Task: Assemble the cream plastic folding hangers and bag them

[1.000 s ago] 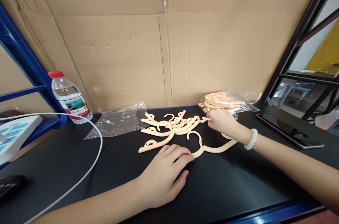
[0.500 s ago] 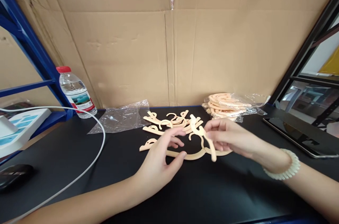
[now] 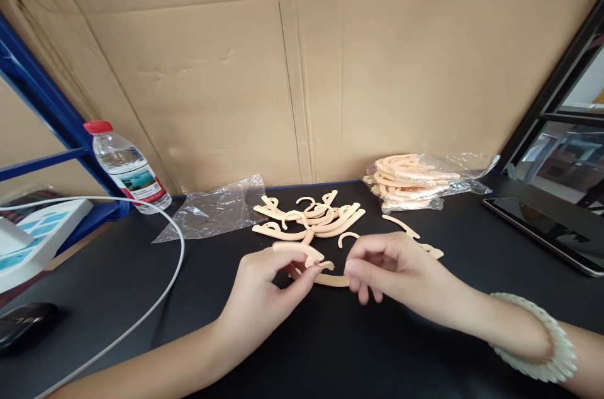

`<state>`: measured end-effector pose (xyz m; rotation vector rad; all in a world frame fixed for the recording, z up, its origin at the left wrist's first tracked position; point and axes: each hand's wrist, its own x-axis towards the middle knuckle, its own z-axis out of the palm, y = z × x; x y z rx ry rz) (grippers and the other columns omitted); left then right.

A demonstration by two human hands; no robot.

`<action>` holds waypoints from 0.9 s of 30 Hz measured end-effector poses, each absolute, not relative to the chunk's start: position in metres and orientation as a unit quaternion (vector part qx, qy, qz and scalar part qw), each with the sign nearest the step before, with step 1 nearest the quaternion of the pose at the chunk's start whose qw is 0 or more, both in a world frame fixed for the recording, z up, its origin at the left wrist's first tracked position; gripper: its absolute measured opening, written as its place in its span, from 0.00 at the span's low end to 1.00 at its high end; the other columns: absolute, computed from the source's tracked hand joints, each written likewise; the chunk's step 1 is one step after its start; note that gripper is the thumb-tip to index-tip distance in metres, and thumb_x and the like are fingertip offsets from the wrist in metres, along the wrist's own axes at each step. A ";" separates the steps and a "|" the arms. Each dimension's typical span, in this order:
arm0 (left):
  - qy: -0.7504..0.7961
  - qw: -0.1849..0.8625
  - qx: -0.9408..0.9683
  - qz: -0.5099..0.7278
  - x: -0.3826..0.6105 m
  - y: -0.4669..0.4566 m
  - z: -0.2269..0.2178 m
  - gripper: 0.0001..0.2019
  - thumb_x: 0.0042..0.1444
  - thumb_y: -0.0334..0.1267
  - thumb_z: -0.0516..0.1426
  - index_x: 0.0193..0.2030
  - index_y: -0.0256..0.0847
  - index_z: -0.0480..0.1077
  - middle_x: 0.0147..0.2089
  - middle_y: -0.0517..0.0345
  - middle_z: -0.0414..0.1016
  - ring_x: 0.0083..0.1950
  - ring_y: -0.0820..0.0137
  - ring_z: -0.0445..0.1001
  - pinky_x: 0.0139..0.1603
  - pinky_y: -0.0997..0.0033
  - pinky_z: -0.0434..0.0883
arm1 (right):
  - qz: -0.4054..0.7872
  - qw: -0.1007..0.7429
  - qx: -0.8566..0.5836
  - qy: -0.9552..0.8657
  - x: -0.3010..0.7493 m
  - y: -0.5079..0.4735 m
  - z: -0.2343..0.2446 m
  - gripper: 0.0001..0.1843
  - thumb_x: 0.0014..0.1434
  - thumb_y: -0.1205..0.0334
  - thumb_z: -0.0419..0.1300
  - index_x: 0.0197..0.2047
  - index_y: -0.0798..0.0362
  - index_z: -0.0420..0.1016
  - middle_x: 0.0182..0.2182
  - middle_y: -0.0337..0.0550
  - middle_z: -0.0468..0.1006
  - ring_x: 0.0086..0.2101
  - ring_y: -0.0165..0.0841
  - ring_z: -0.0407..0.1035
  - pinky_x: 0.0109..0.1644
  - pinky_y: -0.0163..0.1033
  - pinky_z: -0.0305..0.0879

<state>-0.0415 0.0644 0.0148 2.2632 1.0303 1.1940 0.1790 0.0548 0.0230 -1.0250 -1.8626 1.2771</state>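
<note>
A cream folding hanger (image 3: 297, 252) is pinched between the thumb and fingers of my left hand (image 3: 264, 289), its arm pointing left above the table. My right hand (image 3: 387, 267) is beside it, thumb pressed against the fingers; whatever is in that pinch is hidden. Below both hands lies another hanger (image 3: 333, 280), partly covered, with a hook (image 3: 348, 238) showing behind my right hand. Several opened cream hangers (image 3: 309, 219) overlap just beyond. To the right, a loose-looking hanger arm (image 3: 401, 225) rests on the black table (image 3: 321, 348).
A plastic bag of hangers (image 3: 410, 179) sits at the back right, near a phone (image 3: 542, 232). An empty clear bag (image 3: 212, 207) and a water bottle (image 3: 132, 166) stand back left. A white cable (image 3: 174, 273) curves past a mouse (image 3: 26, 323) and power strip (image 3: 47, 229).
The hanger piece that my right hand held has come into my left hand, which has closed on it. My right hand has shifted slightly, and the view has tilted.
</note>
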 end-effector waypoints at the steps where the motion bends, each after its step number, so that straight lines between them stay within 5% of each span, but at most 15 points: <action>1: 0.403 0.274 0.764 0.423 -0.040 0.064 0.016 0.05 0.56 0.37 0.62 0.29 0.42 0.74 0.29 0.60 0.79 0.30 0.69 0.77 0.30 0.73 0.74 | 0.368 0.339 -0.402 -0.766 0.182 0.057 0.021 0.12 0.63 0.56 0.58 0.32 0.53 0.75 0.27 0.43 0.77 0.29 0.34 0.71 0.31 0.38 0.67; 4: 0.450 0.462 0.637 0.424 -0.039 0.060 0.021 0.10 0.56 0.42 0.62 0.28 0.40 0.71 0.28 0.59 0.78 0.28 0.71 0.75 0.31 0.73 0.73 | 0.108 0.309 -0.366 -0.871 0.183 0.063 0.008 0.07 0.61 0.61 0.60 0.41 0.52 0.77 0.39 0.49 0.78 0.43 0.42 0.69 0.45 0.48 0.67; 7: 0.475 0.524 0.555 0.437 -0.042 0.055 0.022 0.12 0.58 0.44 0.61 0.30 0.39 0.70 0.31 0.56 0.80 0.28 0.73 0.73 0.32 0.75 0.70 | 0.035 0.259 -0.328 -0.908 0.175 0.066 -0.008 0.07 0.62 0.62 0.60 0.43 0.53 0.76 0.44 0.49 0.77 0.47 0.45 0.67 0.50 0.52 0.65; 14: 0.496 0.525 0.473 0.505 -0.046 0.049 0.016 0.10 0.60 0.43 0.59 0.33 0.40 0.69 0.31 0.60 0.74 0.29 0.74 0.69 0.30 0.76 0.66 | 0.122 0.256 -0.371 -0.884 0.172 0.058 -0.013 0.07 0.60 0.75 0.55 0.33 0.55 0.69 0.33 0.44 0.73 0.34 0.34 0.68 0.38 0.40 0.69; 22: 0.483 0.516 0.530 0.468 -0.042 0.044 0.013 0.09 0.57 0.41 0.62 0.31 0.40 0.71 0.29 0.64 0.67 0.31 0.76 0.65 0.34 0.77 0.65 | 0.122 0.204 -0.404 -0.883 0.180 0.049 -0.006 0.09 0.64 0.74 0.47 0.38 0.53 0.64 0.33 0.43 0.72 0.29 0.34 0.67 0.33 0.39 0.66; 27: 0.480 0.525 0.554 0.432 -0.041 0.041 0.010 0.08 0.59 0.42 0.61 0.37 0.42 0.77 0.32 0.61 0.70 0.32 0.76 0.67 0.36 0.77 0.67 | 0.060 0.198 -0.394 -0.895 0.179 0.051 -0.001 0.20 0.57 0.82 0.42 0.43 0.52 0.64 0.33 0.43 0.74 0.31 0.36 0.70 0.34 0.39 0.65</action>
